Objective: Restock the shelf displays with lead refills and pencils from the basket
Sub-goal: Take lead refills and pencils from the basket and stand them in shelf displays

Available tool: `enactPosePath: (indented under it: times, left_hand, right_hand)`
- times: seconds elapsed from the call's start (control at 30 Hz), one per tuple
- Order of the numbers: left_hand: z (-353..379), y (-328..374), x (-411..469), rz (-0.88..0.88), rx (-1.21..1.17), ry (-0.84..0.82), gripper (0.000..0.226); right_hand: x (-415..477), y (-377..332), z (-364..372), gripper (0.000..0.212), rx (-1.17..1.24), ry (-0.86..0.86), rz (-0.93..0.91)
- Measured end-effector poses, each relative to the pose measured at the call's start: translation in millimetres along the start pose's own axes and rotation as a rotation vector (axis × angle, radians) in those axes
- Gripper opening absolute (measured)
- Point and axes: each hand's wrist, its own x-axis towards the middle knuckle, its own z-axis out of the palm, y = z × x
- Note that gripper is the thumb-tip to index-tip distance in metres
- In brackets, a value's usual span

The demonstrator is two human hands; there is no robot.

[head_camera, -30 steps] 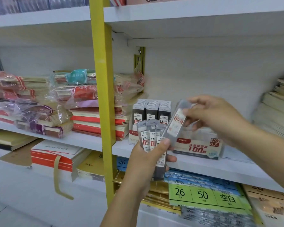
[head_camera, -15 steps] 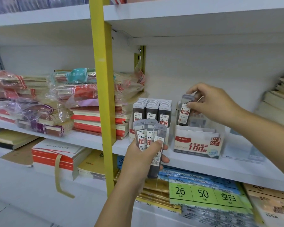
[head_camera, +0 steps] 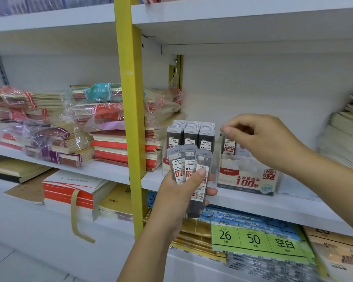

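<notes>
Head view: grips three 0.7 lead refills [head_camera: 189, 165], fanned upright, in the left hand [head_camera: 179, 196], with fingers [head_camera: 211, 191] wrapped round behind and the thumb pressed across the labels. Curls the right hand [head_camera: 261, 139] over a single refill [head_camera: 229, 146] standing upright at the left end of the HB 0.7 display box [head_camera: 247, 181], fingertips [head_camera: 226, 130] at its cap; cannot tell through the blur whether pinching it or merely touching. Just left of that box, on the same white shelf [head_camera: 273, 208], a full 0.5 refill box [head_camera: 190, 135], partly behind the held fan. Further left, past the yellow upright [head_camera: 130, 119], stacked notebooks [head_camera: 120, 147], some in clear wrap.
</notes>
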Motion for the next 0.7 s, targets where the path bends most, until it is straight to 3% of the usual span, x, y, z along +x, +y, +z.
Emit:
enactPosePath:
  times: [0.1, 0.17, 0.33, 0.57, 0.7]
  left_hand:
    - [2, 0, -2, 0.003, 0.013, -0.029, 0.021]
    - [5, 1, -4, 0.008, 0.012, -0.051, 0.016]
    - [8, 1, -7, 0.002, -0.011, -0.088, 0.048]
    - [1, -6, -3, -0.034, 0.068, -0.042, 0.059]
    - [-2, -9, 1, -0.019, 0.073, -0.012, 0.055]
  right_hand:
    - [-21, -18, 5, 0.024, 0.278, -0.231, 0.111]
    - [-28, -19, 12, 0.023, 0.4, -0.252, 0.169]
    - [-33, -13, 19, 0.013, 0.512, -0.135, 0.289]
    - [-29, 5, 13, 0.012, 0.576, -0.049, 0.285]
    - [-8, 15, -15, 0.015, 0.56, 0.287, 0.169]
